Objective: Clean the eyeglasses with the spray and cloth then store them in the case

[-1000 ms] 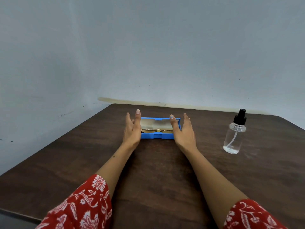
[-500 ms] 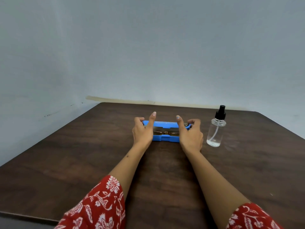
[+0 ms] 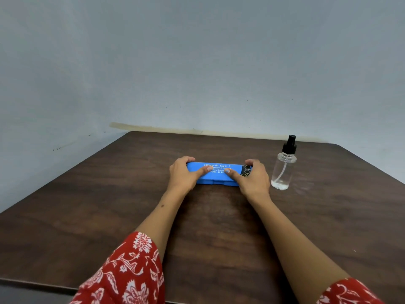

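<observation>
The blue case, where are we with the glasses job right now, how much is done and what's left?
Done: the blue case lies lid down on the table; no eyeglasses or cloth show outside it. In hand: left hand and right hand grip its ends, thumbs on the lid. Left: probably just letting go. The spray bottle stands beside it.

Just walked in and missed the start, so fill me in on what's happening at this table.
A person in red floral sleeves has both hands on a blue eyeglass case lying on a dark wooden table. The left hand grips its left end and the right hand its right end, with both thumbs pressing on the lid, which is down. The eyeglasses and cloth are not visible. A clear spray bottle with a black nozzle stands upright just to the right of the case, untouched.
</observation>
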A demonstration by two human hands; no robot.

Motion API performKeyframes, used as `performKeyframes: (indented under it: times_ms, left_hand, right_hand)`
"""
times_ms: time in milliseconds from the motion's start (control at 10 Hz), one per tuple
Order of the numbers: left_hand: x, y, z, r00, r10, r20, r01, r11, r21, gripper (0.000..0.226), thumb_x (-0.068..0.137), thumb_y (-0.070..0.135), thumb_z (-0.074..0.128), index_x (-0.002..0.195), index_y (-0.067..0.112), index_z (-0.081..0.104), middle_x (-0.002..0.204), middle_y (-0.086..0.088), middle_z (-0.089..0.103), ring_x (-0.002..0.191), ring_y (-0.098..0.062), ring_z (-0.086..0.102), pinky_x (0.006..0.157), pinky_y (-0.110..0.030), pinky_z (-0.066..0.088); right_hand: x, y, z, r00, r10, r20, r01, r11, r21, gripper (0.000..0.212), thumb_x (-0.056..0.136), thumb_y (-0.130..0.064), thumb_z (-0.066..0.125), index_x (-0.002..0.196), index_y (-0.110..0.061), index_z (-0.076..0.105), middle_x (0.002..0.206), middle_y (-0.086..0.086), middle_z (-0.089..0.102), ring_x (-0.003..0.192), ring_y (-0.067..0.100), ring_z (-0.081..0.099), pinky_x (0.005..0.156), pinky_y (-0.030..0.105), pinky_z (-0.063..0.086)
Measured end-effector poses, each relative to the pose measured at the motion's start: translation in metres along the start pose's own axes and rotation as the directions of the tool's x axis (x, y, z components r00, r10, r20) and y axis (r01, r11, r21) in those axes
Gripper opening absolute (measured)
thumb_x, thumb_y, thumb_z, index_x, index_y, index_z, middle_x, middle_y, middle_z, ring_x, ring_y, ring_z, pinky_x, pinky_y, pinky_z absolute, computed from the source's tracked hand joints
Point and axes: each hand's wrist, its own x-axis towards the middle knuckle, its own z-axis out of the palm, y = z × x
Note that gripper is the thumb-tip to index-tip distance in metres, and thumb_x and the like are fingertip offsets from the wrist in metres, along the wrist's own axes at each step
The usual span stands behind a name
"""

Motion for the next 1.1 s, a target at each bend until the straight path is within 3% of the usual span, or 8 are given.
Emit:
performKeyframes:
  times_ms: [200, 300, 400, 500, 600, 700, 900, 1100]
  left_hand:
    - [-0.001, -0.001, 0.001, 1.0, 0.024, -0.019, -0.024, 1.0, 0.018, 0.066, 0.071, 0.048, 0.076, 0.122, 0.012, 0.057, 0.127, -0.005, 0.054, 0.12, -0.019, 0.048, 0.092, -0.026, 0.04]
    - [-0.002, 0.0, 0.001, 0.998, 0.04, -0.051, -0.039, 0.999, 0.02, 0.066, 0.07, 0.047, 0.077, 0.122, 0.011, 0.058, 0.125, -0.006, 0.055, 0.118, -0.019, 0.049, 0.089, -0.022, 0.037]
    - [-0.003, 0.0, 0.0, 0.997, 0.051, -0.051, -0.05, 0.998, 0.033, 0.066, 0.071, 0.046, 0.076, 0.123, 0.01, 0.058, 0.125, -0.007, 0.055, 0.118, -0.019, 0.049, 0.091, -0.023, 0.037]
    - [-0.004, 0.0, 0.001, 0.997, 0.058, -0.044, -0.056, 0.997, 0.044, 0.065, 0.074, 0.047, 0.074, 0.126, 0.011, 0.056, 0.127, -0.007, 0.054, 0.12, -0.019, 0.048, 0.093, -0.024, 0.037]
    - [-0.005, 0.001, 0.001, 0.998, 0.058, -0.034, -0.055, 0.996, 0.066, 0.065, 0.076, 0.048, 0.071, 0.127, 0.011, 0.054, 0.129, -0.007, 0.053, 0.121, -0.02, 0.048, 0.097, -0.029, 0.039]
    - [-0.005, 0.001, 0.002, 0.998, 0.044, -0.04, -0.042, 0.997, 0.061, 0.069, 0.077, 0.052, 0.069, 0.129, 0.011, 0.051, 0.13, -0.007, 0.052, 0.123, -0.022, 0.046, 0.1, -0.032, 0.039]
    - [-0.005, 0.003, 0.005, 0.998, 0.055, -0.035, -0.053, 0.997, 0.062, 0.074, 0.079, 0.056, 0.064, 0.134, 0.011, 0.044, 0.135, -0.006, 0.047, 0.127, -0.021, 0.042, 0.102, -0.032, 0.036]
    - [-0.01, 0.01, 0.005, 0.984, 0.14, -0.114, -0.127, 0.985, 0.119, 0.075, 0.084, 0.059, 0.051, 0.139, 0.01, 0.038, 0.142, -0.006, 0.039, 0.131, -0.02, 0.039, 0.104, -0.028, 0.031]
  right_hand:
    - [-0.001, 0.002, 0.004, 0.999, -0.035, -0.028, 0.035, 0.999, -0.009, 0.068, 0.076, -0.042, 0.074, 0.13, -0.011, 0.046, 0.13, 0.005, 0.05, 0.118, 0.021, 0.048, 0.09, 0.03, 0.039]
    - [-0.009, -0.004, 0.0, 0.942, -0.229, -0.245, 0.215, 0.973, -0.083, 0.058, 0.076, -0.035, 0.075, 0.123, -0.011, 0.051, 0.122, 0.006, 0.054, 0.116, 0.024, 0.047, 0.091, 0.03, 0.038]
    - [-0.012, -0.013, -0.007, 0.727, -0.406, -0.554, 0.335, 0.914, -0.231, 0.052, 0.078, -0.035, 0.068, 0.121, -0.011, 0.051, 0.126, 0.01, 0.052, 0.117, 0.027, 0.045, 0.098, 0.036, 0.029]
    - [-0.005, -0.007, -0.018, 0.71, -0.18, -0.681, 0.12, 0.984, -0.134, 0.081, 0.077, -0.042, 0.065, 0.144, -0.014, 0.029, 0.153, 0.011, 0.023, 0.136, 0.027, 0.027, 0.109, 0.045, 0.018]
    - [0.005, 0.011, -0.027, 0.795, 0.149, -0.588, -0.15, 0.988, 0.048, 0.096, 0.078, -0.042, 0.068, 0.149, -0.009, 0.012, 0.154, 0.015, 0.02, 0.139, 0.031, 0.024, 0.111, 0.046, 0.019]
    - [0.008, 0.017, -0.028, 0.831, 0.327, -0.449, -0.262, 0.943, 0.203, 0.082, 0.085, -0.04, 0.063, 0.146, -0.011, 0.018, 0.142, 0.012, 0.044, 0.126, 0.033, 0.044, 0.1, 0.045, 0.035]
    - [0.001, 0.011, -0.027, 0.872, 0.273, -0.405, -0.241, 0.962, 0.13, 0.053, 0.087, -0.038, 0.06, 0.13, -0.016, 0.041, 0.123, 0.009, 0.058, 0.111, 0.031, 0.054, 0.086, 0.039, 0.042]
    - [-0.004, 0.0, -0.029, 0.884, 0.188, -0.429, -0.15, 0.981, 0.121, 0.073, 0.076, -0.044, 0.068, 0.136, -0.018, 0.036, 0.133, 0.006, 0.052, 0.121, 0.027, 0.048, 0.098, 0.042, 0.037]
